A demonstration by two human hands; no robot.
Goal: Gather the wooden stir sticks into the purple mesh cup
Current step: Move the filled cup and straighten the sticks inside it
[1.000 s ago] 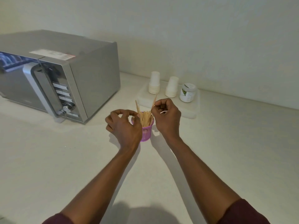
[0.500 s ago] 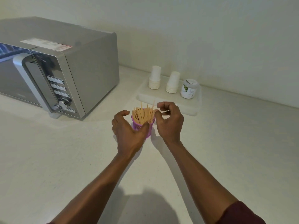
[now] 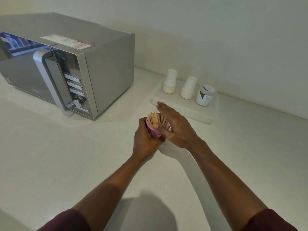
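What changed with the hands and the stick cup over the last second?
The left hand went from hovering beside the purple mesh cup to wrapping around it. The right hand let go of its pinched stick and now lies open and flat against the wooden stir sticks. The sticks remain in the cup.

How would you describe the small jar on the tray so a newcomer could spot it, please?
Right of the microwave, a white tray sits against the wall. The jar is its rightmost item, beside two paper cup stacks; it alone bears a green-printed label.
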